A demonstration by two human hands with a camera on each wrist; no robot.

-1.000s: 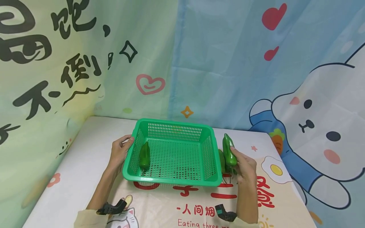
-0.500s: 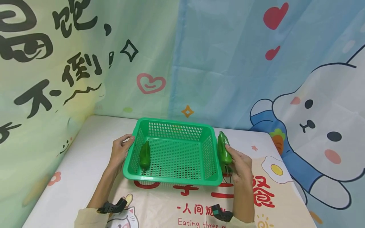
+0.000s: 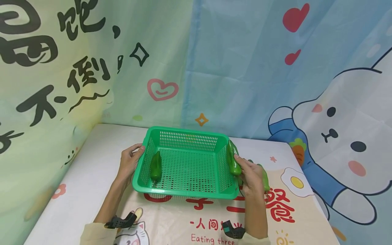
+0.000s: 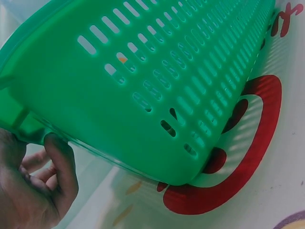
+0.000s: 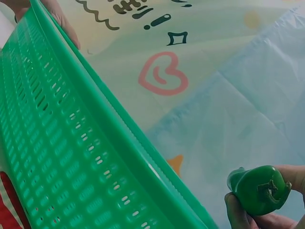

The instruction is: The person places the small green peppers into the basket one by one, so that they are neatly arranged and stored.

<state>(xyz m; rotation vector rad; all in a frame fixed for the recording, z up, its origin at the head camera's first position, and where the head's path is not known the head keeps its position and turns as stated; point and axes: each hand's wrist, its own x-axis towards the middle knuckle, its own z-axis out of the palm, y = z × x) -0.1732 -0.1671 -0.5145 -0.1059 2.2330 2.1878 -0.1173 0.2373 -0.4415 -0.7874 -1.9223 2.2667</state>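
A green slotted basket (image 3: 186,190) rests on the table, tilted in the head view. The left hand (image 3: 129,160) grips its left rim; in the left wrist view that hand (image 4: 43,181) has fingers curled at the rim. One green pepper (image 3: 156,166) lies inside along the left side. Over the basket's right rim, the right hand (image 3: 249,173) holds another green pepper (image 3: 233,160), tip pointing away. The right wrist view shows this held pepper (image 5: 261,191) stem-on between fingers and thumb, beside the basket (image 5: 86,124).
More green pepper (image 3: 264,178) shows on the table just right of the right hand, partly hidden by it. A printed mat (image 3: 214,211) covers the table's front middle. Printed cloth (image 3: 232,85) hangs behind the table.
The right hand has carried its pepper leftward, from beside the basket to over its right rim, uncovering pepper on the table behind the hand. The left hand has stayed on the rim.
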